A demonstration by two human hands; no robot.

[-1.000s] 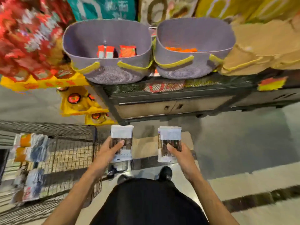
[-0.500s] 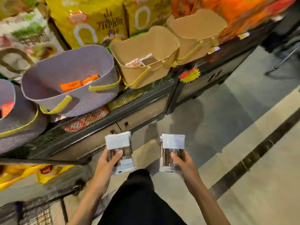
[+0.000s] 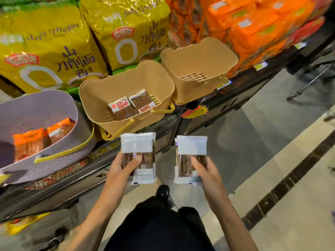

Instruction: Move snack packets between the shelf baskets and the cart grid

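My left hand [image 3: 121, 169] grips a white-topped snack packet [image 3: 138, 145] with a brown window, thumb across its front. A matching packet [image 3: 190, 147] is held the same way by my right hand [image 3: 206, 172]. Both packets hang upright in front of the shelf edge, below the tan basket [image 3: 101, 95], which holds two white-and-brown packets [image 3: 130, 105]. To its right stands a second tan basket [image 3: 201, 58] with nothing visible inside. At the left, a lilac basket [image 3: 36, 105] holds two orange packets [image 3: 43, 136]. The cart is out of view.
Large yellow bags [image 3: 59, 44] and orange packs [image 3: 253, 28] stand on the shelf behind the baskets. The dark shelf front [image 3: 76, 180] runs diagonally across the view. Grey and beige floor with a dark stripe [image 3: 282, 185] lies to the right. My dark trousers and shoe fill the bottom centre.
The view has swung right along the shelf, from the lilac baskets and cart to the tan baskets. Both hands kept their packets and came closer to the shelf edge.
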